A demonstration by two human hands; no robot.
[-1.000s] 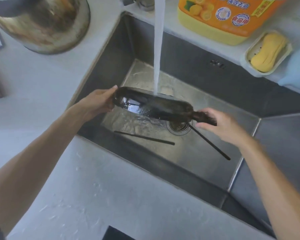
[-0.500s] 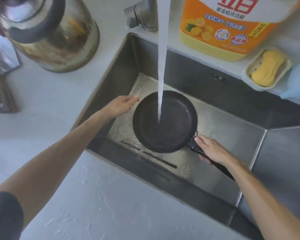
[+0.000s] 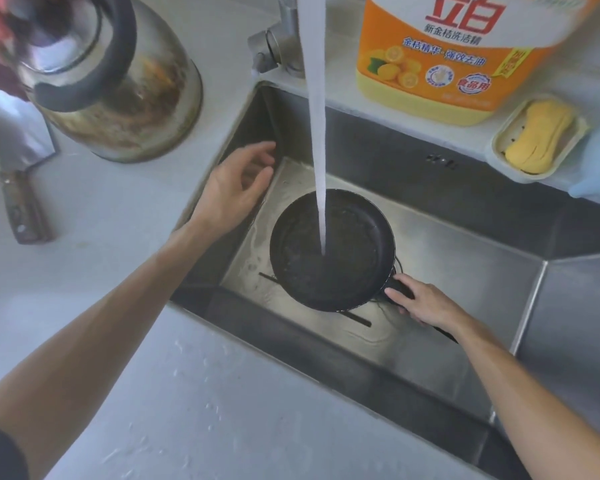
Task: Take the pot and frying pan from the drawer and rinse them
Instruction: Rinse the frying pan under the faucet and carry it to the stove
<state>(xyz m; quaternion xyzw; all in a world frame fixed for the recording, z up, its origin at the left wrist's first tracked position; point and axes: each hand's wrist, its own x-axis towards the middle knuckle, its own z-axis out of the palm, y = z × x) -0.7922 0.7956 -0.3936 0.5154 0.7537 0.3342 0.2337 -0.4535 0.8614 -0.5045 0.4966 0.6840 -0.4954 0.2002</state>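
Head view: the frying pan (image 3: pixel 331 251) is held level in the sink (image 3: pixel 465 271) under the water stream (image 3: pixel 317 133), its handle running near-right into the right hand (image 3: pixel 425 301), whose grip is closed around it. The left hand (image 3: pixel 238 188), open and empty, is kept just left of the rim.

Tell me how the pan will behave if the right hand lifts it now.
The pan is probably rigid. Water pours in, so it may feel heavier and tip away from the handle. Only the right hand grips it; the wet handle could slip.
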